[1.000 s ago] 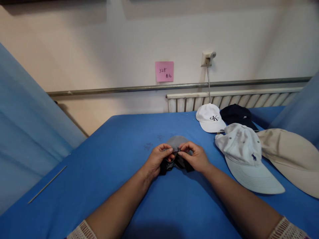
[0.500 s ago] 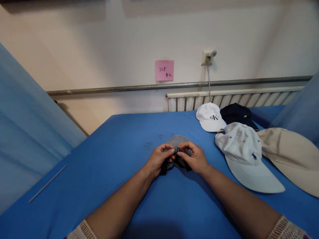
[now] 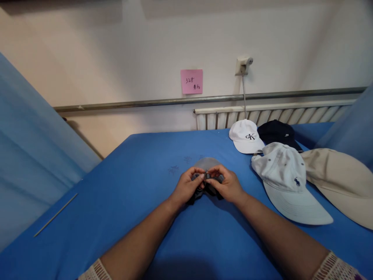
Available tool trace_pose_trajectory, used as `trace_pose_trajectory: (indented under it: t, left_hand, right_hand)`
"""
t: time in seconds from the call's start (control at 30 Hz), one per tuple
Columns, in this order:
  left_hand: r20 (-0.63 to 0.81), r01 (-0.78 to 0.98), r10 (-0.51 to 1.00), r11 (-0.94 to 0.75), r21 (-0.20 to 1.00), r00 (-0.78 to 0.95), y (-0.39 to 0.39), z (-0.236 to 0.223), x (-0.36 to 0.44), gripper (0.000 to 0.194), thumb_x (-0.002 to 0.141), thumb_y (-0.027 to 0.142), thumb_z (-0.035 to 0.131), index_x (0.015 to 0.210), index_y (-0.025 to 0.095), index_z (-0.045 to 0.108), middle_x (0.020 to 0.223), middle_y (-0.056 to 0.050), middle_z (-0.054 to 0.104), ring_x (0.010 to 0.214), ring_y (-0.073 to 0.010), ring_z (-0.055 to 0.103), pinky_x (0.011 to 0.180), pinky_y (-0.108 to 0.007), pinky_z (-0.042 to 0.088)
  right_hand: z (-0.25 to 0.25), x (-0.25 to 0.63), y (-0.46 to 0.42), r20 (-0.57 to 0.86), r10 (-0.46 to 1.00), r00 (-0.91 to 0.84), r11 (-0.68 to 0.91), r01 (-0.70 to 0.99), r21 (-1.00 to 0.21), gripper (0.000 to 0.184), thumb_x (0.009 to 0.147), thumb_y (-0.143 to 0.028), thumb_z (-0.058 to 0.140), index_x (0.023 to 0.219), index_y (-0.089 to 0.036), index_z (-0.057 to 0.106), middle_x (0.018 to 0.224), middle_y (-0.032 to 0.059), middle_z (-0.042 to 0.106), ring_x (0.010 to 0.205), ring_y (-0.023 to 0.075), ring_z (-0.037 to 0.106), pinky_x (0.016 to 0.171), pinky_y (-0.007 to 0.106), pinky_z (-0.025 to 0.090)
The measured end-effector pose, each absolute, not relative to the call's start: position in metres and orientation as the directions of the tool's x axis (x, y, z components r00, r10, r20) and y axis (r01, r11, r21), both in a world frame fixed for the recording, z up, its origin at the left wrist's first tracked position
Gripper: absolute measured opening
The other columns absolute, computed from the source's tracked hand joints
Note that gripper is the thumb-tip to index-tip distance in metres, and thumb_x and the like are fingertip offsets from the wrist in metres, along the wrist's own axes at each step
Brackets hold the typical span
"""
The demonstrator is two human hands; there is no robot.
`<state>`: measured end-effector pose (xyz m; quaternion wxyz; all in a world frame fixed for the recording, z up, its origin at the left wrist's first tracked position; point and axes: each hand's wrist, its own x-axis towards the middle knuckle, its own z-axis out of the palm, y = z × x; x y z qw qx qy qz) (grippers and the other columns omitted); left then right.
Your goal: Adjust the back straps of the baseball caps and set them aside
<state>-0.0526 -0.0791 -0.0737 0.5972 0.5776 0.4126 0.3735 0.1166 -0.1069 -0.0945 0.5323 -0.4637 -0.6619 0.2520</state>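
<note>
– What are the hands doing?
– The left hand (image 3: pixel 186 186) and the right hand (image 3: pixel 229 185) are both pinched narrow, fingertips nearly meeting on the strap (image 3: pixel 207 176) of a grey-and-black cap (image 3: pixel 209 163), mid-way across the blue cloth (image 3: pixel 125 186).
– Any lettering nearby?
– The white cap (image 3: pixel 245 134), beyond and to the right, has a big dark K overlapped by a smaller C or G. The pale cap (image 3: pixel 282 171) in front of it carries a dark horse-and-rider emblem.
– And the navy cap (image 3: pixel 275 131)?
– Its light mark is too small to read.
– The pink note (image 3: pixel 191 81) on the wall?
– Handwritten: "32", then a character; the lower line I can't make out.
</note>
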Motion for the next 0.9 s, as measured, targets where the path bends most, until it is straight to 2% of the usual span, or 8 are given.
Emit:
trace_pose_trajectory:
  t: [0.2, 0.37, 0.43, 0.5, 0.6, 0.77, 0.9]
  left_hand:
    - [0.076, 0.148, 0.901, -0.153, 0.977, 0.427, -0.08, -0.0739, -0.0547, 0.033, 0.086, 0.041, 0.057, 0.108, 0.017, 0.057, 0.064, 0.002, 0.058, 0.056, -0.0087, 0.052, 0.056, -0.021, 0.042]
    - [0.188, 0.206, 0.859, -0.317, 0.926, 0.477, -0.0794, -0.0697, -0.0578, 0.031, 0.08, 0.033, 0.066, 0.108, 0.019, 0.064, 0.099, -0.006, 0.067, 0.086, -0.0153, 0.062, 0.08, -0.029, 0.047]
    - [0.223, 0.209, 0.855, -0.353, 0.912, 0.469, -0.079, -0.0705, -0.0579, 0.032, 0.077, 0.03, 0.069, 0.106, 0.018, 0.065, 0.102, -0.007, 0.068, 0.093, -0.0176, 0.061, 0.086, -0.031, 0.046]
    - [0.229, 0.22, 0.865, -0.355, 0.909, 0.447, -0.0784, -0.0728, -0.0579, 0.031, 0.076, 0.03, 0.07, 0.103, 0.017, 0.065, 0.098, -0.007, 0.068, 0.089, -0.0176, 0.062, 0.082, -0.031, 0.047]
    - [0.209, 0.268, 0.892, -0.333, 0.904, 0.401, -0.0777, -0.0761, -0.0581, 0.032, 0.074, 0.033, 0.071, 0.1, 0.015, 0.064, 0.083, -0.004, 0.066, 0.073, -0.0141, 0.059, 0.068, -0.027, 0.047]
    - [0.263, 0.379, 0.895, -0.398, 0.836, 0.359, -0.0798, -0.0756, -0.058, 0.028, 0.076, 0.033, 0.068, 0.097, 0.016, 0.062, 0.073, 0.001, 0.062, 0.061, -0.0104, 0.053, 0.058, -0.023, 0.042]
    - [0.365, 0.439, 0.84, -0.526, 0.728, 0.4, -0.0834, -0.075, -0.0574, 0.02, 0.078, 0.026, 0.064, 0.097, 0.018, 0.063, 0.078, 0.001, 0.064, 0.066, -0.0109, 0.055, 0.063, -0.024, 0.044]
  right_hand:
    - [-0.0969, 0.1159, -0.107, 0.461, 0.888, -0.005, 0.432, 0.355, -0.829, 0.02, 0.078, -0.031, 0.066, 0.094, -0.022, 0.06, 0.085, 0.0026, 0.068, 0.081, 0.0185, 0.064, 0.078, 0.034, 0.05]
    - [-0.1006, 0.1176, -0.1034, 0.483, 0.875, 0.014, 0.458, 0.295, -0.839, 0.015, 0.076, -0.028, 0.065, 0.086, -0.022, 0.055, 0.087, 0.003, 0.066, 0.083, 0.0187, 0.063, 0.08, 0.035, 0.05]
    - [-0.1003, 0.1185, -0.1027, 0.503, 0.864, -0.001, 0.483, 0.282, -0.829, 0.013, 0.077, -0.025, 0.063, 0.083, -0.023, 0.053, 0.091, 0.0033, 0.065, 0.086, 0.0187, 0.062, 0.081, 0.035, 0.05]
    - [-0.0992, 0.119, -0.1034, 0.518, 0.855, -0.028, 0.504, 0.284, -0.816, 0.011, 0.077, -0.023, 0.062, 0.084, -0.023, 0.053, 0.093, 0.0034, 0.063, 0.088, 0.0185, 0.061, 0.082, 0.035, 0.049]
    - [-0.0978, 0.1182, -0.1058, 0.516, 0.854, -0.064, 0.513, 0.26, -0.818, 0.013, 0.076, -0.019, 0.06, 0.087, -0.023, 0.054, 0.092, 0.0028, 0.062, 0.089, 0.018, 0.06, 0.084, 0.035, 0.048]
    - [-0.0997, 0.1152, -0.1059, 0.419, 0.908, -0.012, 0.419, 0.043, -0.907, 0.013, 0.079, -0.022, 0.058, 0.092, -0.022, 0.054, 0.086, 0.0016, 0.063, 0.083, 0.0169, 0.063, 0.079, 0.032, 0.05]
    - [-0.1006, 0.1158, -0.1027, 0.392, 0.917, 0.077, 0.377, 0.155, -0.913, 0.011, 0.082, -0.032, 0.059, 0.082, -0.021, 0.06, 0.079, 0.0016, 0.061, 0.075, 0.0166, 0.059, 0.072, 0.03, 0.048]
